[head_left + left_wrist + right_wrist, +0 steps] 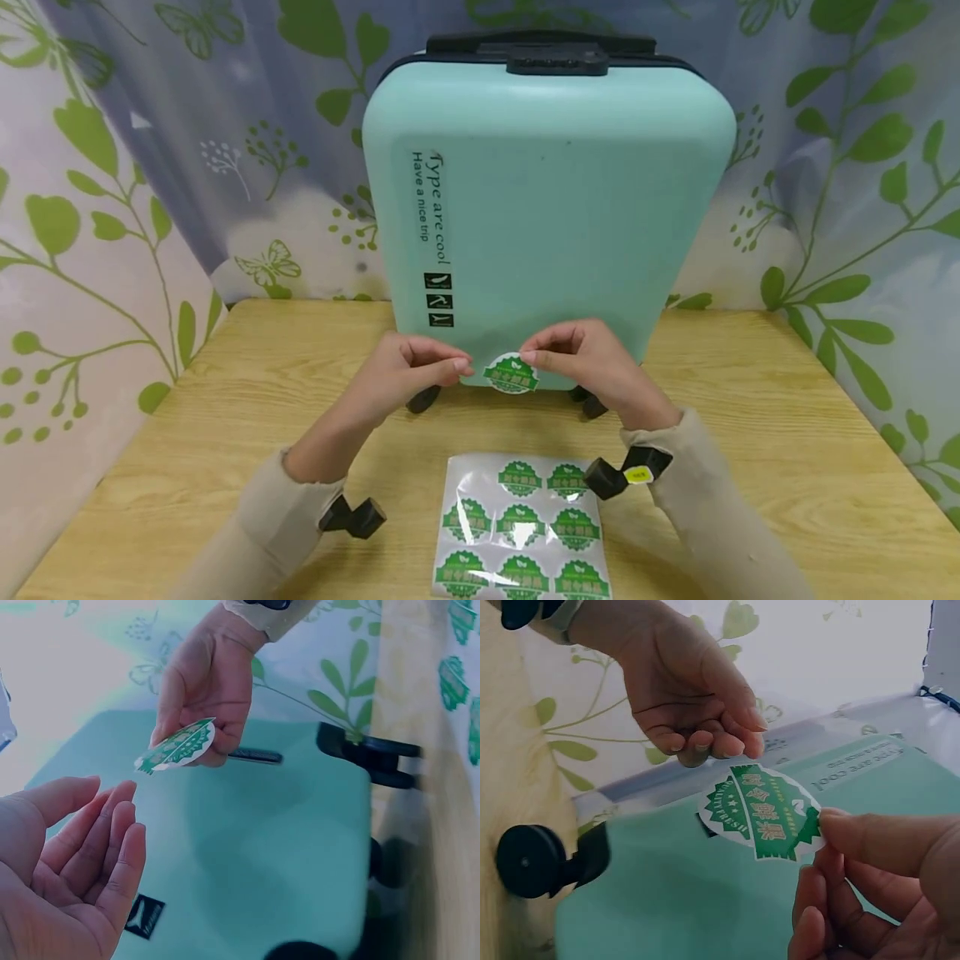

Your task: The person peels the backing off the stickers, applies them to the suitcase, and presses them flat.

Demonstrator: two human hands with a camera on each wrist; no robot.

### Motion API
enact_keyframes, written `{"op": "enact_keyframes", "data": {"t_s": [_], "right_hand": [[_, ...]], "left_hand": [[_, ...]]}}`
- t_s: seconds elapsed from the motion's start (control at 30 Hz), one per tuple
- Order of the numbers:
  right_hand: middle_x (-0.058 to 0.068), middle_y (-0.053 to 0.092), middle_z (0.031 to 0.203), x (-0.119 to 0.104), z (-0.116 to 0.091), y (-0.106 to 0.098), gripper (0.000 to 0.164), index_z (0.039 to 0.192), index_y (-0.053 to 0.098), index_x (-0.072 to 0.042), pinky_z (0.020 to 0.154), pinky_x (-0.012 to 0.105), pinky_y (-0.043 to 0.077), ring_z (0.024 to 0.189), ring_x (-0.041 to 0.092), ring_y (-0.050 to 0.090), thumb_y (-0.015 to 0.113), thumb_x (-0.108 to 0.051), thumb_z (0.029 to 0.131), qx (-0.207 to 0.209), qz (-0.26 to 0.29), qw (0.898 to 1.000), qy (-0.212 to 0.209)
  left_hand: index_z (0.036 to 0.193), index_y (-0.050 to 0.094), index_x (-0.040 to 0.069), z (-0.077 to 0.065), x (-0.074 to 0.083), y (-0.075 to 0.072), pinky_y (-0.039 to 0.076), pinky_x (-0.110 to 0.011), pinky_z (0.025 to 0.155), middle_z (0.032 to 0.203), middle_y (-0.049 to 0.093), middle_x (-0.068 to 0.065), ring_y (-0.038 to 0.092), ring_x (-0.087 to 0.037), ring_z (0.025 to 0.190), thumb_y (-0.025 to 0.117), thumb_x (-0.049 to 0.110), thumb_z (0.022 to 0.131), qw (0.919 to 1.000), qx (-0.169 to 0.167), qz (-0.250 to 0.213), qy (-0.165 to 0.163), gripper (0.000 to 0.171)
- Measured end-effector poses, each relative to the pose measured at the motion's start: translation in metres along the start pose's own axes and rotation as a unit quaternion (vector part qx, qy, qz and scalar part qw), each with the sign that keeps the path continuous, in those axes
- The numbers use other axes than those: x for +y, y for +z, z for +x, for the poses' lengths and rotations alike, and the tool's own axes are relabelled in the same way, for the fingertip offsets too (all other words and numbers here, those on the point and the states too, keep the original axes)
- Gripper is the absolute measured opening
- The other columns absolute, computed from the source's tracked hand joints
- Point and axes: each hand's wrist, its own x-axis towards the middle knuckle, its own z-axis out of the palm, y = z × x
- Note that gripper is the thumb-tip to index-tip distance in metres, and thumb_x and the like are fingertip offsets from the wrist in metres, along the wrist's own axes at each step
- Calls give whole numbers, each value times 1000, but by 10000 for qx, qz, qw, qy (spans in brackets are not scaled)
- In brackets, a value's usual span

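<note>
A round green-and-white sticker (512, 373) is pinched by its edge between the thumb and fingers of my right hand (592, 367). My left hand (408, 375) is just left of the sticker, holding nothing; in the left wrist view its fingers (101, 855) are loosely bent with a gap before the sticker (176, 746). Printed lettering shows on the sticker's face (761, 814) in the right wrist view. Behind both hands stands a mint-green suitcase (555, 225), upright on its wheels, with black lettering down its left side.
A sheet of similar green stickers (495, 497) lies on the wooden table (225, 433) in front, one top-left spot on it bare. Dark suitcase wheels (424, 400) rest on the tabletop. A leaf-patterned curtain (300, 167) hangs behind.
</note>
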Motion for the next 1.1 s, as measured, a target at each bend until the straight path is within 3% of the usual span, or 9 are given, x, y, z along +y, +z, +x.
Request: {"op": "enact_keyframes", "data": {"t_s": [0.3, 0.63, 1.1], "right_hand": [[5, 68, 95, -13, 1, -10, 24, 100, 70, 0, 87, 48, 47, 89, 24, 61, 68, -21, 88, 73, 141, 9998, -131], [6, 68, 97, -23, 1, -14, 25, 101, 71, -2, 89, 48, 46, 91, 24, 61, 68, -23, 88, 85, 198, 9995, -229], [4, 68, 93, -28, 4, -18, 25, 100, 71, -2, 72, 38, 48, 85, 27, 58, 67, -24, 89, 286, 78, 9992, -257]], "left_hand": [[97, 74, 3, 11, 12, 12, 49, -29, 63, 86, 71, -7, 59, -13, 69, 70, 18, 87, 9990, 297, 95, 311, 19], [91, 75, 3, 17, 17, 18, 43, -23, 54, 85, 71, -5, 52, -10, 61, 71, 12, 84, 9942, 907, 107, 560, 12], [90, 74, 0, 19, 21, 21, 43, -21, 54, 85, 71, -9, 54, -9, 62, 71, 9, 84, 9927, 822, -32, 879, 12]]}}
